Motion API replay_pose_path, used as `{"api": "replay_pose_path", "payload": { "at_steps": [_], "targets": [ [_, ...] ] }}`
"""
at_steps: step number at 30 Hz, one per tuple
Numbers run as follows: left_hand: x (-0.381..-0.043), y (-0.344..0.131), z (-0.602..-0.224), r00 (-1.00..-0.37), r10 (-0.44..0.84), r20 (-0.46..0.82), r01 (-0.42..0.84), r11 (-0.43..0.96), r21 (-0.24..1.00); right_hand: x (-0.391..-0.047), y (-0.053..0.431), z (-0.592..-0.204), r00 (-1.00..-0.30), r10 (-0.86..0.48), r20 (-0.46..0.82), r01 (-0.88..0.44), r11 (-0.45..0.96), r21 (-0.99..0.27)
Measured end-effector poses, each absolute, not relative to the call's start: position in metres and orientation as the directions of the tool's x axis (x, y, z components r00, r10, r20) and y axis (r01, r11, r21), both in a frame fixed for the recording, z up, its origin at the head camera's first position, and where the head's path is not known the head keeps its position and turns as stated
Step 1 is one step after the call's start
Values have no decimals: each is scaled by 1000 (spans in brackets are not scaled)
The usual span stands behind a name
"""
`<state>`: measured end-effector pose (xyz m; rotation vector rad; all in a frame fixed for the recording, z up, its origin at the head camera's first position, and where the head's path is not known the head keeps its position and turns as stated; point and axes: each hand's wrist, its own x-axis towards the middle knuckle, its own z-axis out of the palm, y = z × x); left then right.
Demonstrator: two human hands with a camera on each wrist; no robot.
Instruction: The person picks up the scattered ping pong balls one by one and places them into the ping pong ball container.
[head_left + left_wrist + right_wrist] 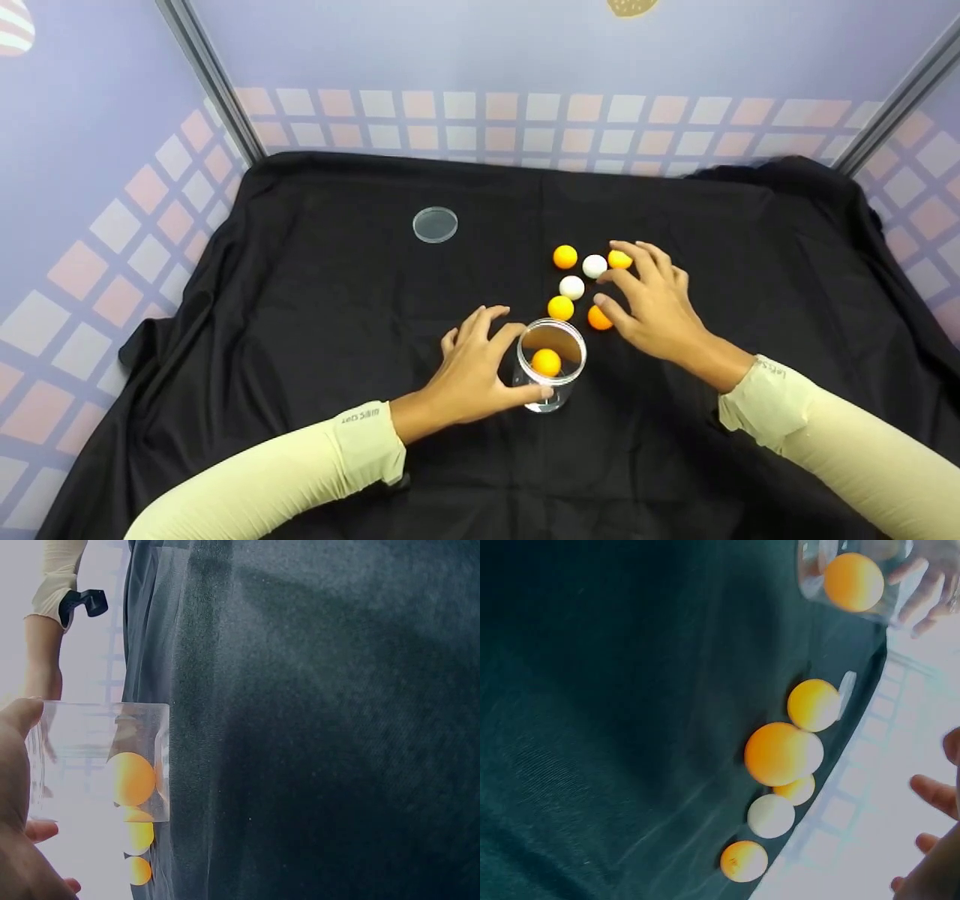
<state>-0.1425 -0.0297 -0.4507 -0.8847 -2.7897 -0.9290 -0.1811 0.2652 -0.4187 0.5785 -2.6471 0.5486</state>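
Observation:
A clear plastic jar (538, 397) stands upright and uncapped on black cloth, with one orange ping-pong ball (547, 363) inside. My left hand (471, 379) grips it near the rim, thumb on the near side and index finger on the far side. Beyond the jar lie several orange ping-pong balls (560, 308) and two white ping-pong balls (571, 288). Over the right part of this group hovers my right hand (656, 311), fingers spread and loosely bent, nothing held. In the right wrist view its fingers (934, 795) appear apart from the balls.
A round clear lid (435, 225) lies flat on the cloth, farther back and left of the balls. The black cloth (337, 300) covers the table and has folds at its sides. Checkered panels (525, 124) enclose the back and sides.

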Motion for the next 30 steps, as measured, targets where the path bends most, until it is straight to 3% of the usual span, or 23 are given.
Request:
{"api": "replay_pose_path", "payload": {
  "at_steps": [4, 10, 30],
  "targets": [
    [-143, -30, -451, -831, 498, 246, 546, 651, 527, -187, 273, -428, -898, -282, 339, -384, 878, -287],
    [-143, -30, -452, -828, 504, 248, 552, 648, 525, -194, 281, -441, -924, -269, 272, -340, 904, -261],
    [-142, -29, -450, -831, 497, 249, 547, 653, 523, -198, 282, -462, -930, -267, 253, -326, 918, -228]
  ]
}}
